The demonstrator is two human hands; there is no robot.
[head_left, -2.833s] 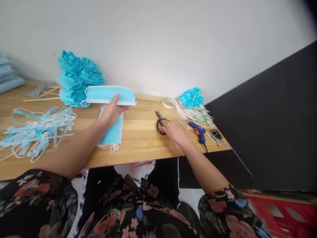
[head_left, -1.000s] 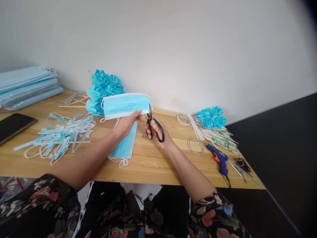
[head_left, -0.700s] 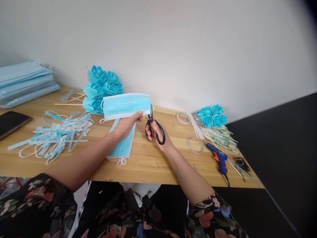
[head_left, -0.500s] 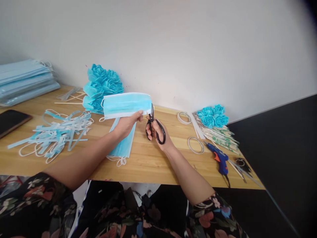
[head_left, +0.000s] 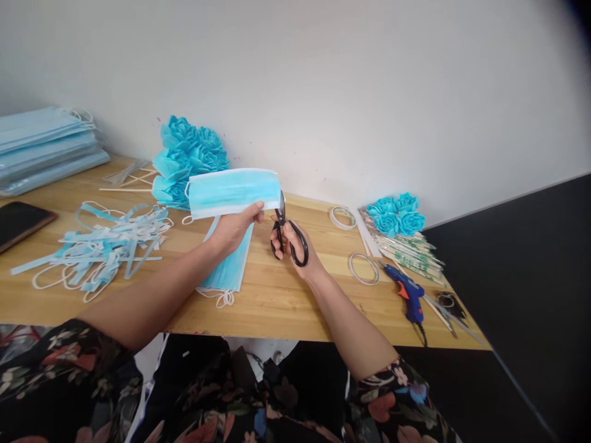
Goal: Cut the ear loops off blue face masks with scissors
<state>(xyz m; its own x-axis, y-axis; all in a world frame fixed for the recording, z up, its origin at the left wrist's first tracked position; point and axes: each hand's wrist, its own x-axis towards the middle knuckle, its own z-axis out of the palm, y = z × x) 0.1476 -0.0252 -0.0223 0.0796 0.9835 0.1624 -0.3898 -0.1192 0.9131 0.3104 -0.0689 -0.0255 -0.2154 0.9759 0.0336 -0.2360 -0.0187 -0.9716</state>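
My left hand (head_left: pixel 233 226) holds a light blue face mask (head_left: pixel 233 191) up above the wooden table (head_left: pixel 277 295), gripping its lower edge. My right hand (head_left: pixel 295 249) grips black scissors (head_left: pixel 286 231) with the blades pointing up, right at the mask's right end. Another blue mask (head_left: pixel 228 261) lies flat on the table under my left wrist.
A pile of cut mask strips and ear loops (head_left: pixel 96 243) lies at left, with a dark phone (head_left: pixel 21 218) and a stack of masks (head_left: pixel 44 151) beyond. Blue mask flowers (head_left: pixel 189 154) stand by the wall. At right are small blue flowers (head_left: pixel 392 218), wrapped sticks (head_left: pixel 410 252), tape rings (head_left: pixel 364 269) and a blue glue gun (head_left: pixel 406 295).
My right hand picked the scissors up from the table's right side and brought them to the mask's right end. The mask stays held up in my left hand.
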